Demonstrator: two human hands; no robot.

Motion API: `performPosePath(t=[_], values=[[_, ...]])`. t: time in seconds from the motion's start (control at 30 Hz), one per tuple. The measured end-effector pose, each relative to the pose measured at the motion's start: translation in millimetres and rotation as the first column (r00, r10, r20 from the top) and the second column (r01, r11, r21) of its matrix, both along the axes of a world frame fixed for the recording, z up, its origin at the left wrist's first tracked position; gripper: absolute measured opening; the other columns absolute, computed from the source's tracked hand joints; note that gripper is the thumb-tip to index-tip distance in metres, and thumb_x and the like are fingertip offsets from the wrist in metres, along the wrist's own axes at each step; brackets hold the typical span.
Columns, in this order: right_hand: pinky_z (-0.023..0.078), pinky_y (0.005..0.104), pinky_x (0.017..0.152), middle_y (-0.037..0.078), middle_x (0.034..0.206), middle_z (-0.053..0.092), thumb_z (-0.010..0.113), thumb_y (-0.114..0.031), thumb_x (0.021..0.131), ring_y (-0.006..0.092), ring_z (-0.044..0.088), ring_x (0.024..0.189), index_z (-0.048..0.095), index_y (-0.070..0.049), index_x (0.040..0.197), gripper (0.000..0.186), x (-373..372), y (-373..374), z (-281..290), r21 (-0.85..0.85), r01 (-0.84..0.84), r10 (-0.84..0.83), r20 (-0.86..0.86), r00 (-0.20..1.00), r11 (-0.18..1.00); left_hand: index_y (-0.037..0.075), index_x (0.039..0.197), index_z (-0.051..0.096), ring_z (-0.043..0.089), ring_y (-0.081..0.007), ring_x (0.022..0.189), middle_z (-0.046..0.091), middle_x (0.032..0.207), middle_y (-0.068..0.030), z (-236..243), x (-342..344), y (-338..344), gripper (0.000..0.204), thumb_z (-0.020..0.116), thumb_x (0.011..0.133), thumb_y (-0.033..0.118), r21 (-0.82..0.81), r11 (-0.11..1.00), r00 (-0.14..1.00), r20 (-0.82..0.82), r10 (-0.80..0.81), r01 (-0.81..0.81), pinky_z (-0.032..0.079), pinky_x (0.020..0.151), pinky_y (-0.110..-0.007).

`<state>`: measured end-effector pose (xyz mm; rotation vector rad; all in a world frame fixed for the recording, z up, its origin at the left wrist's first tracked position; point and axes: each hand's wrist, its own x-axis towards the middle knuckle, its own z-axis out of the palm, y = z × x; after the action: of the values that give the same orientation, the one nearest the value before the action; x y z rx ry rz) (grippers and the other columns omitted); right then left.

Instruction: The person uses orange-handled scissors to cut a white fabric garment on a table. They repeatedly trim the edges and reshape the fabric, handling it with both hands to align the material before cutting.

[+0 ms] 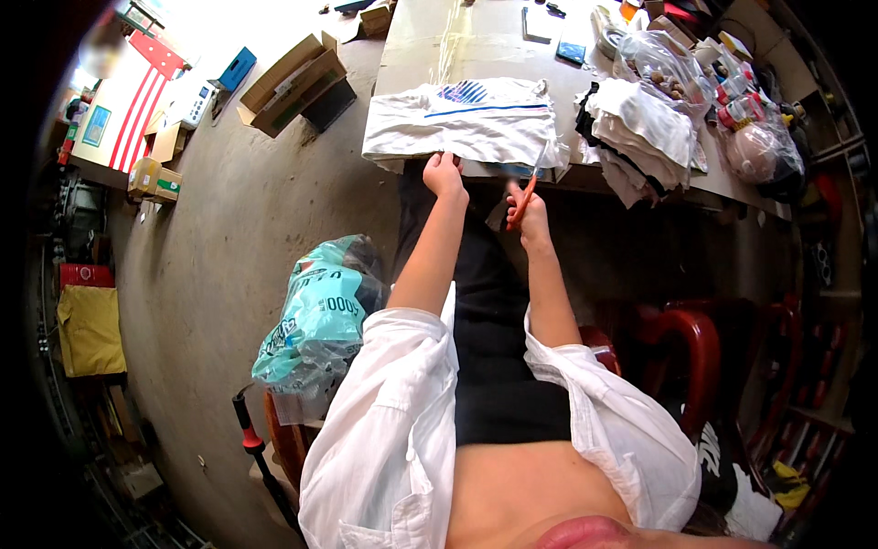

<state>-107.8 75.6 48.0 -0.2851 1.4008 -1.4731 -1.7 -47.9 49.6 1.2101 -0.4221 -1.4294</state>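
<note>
White folded cloth [466, 123] with blue stripes lies at the near edge of the table [430, 41]. My left hand [444, 174] pinches its hem; my right hand [529, 212] is closed around orange-handled scissors [523, 199] just beside it. More folded whites [645, 128] lie to the right.

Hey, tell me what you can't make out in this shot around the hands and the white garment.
- Head view: the tip of the orange-handled tool in the right hand is too small and blurred to identify.
- Left hand fingertips are hidden under the white garment hem.
- Contents of the clear bags are too small, bent by the rim.
</note>
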Motion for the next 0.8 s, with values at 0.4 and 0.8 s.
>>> performPosePath(t=[0.4, 0.8], values=[[0.04, 0.0213, 0.042, 0.0, 0.066, 0.049, 0.071, -0.039, 0.078, 0.0072, 0.046, 0.047, 0.051, -0.008, 0.077, 0.037, -5, 0, 1, 0.014, 0.003, -0.003, 0.0, 1.0, 1.0, -0.003, 0.097, 0.052, 0.057, -0.0208, 0.077, 0.057, 0.092, -0.01, 6, -15, -45, 0.022, 0.062, 0.081, 0.006, 0.15, 0.989, 0.941, -0.336, 0.03, 0.022, 0.049, 0.069, -0.033], [0.037, 0.0209, 0.046, 0.0, 0.067, 0.05, 0.065, -0.055, 0.078, 0.0065, 0.047, 0.052, 0.052, -0.007, 0.079, 0.05, 31, 6, 32, 0.046, -0.235, 0.24, -0.201, 0.95, 0.971, -0.003, 0.103, 0.054, 0.062, -0.0244, 0.084, 0.061, 0.097, -0.0121, -27, -2, -65, 0.027, 0.065, 0.079, 0.0, -0.026, 0.878, 0.833, -0.303, -0.463, 0.478, 0.054, 0.073, -0.037]])
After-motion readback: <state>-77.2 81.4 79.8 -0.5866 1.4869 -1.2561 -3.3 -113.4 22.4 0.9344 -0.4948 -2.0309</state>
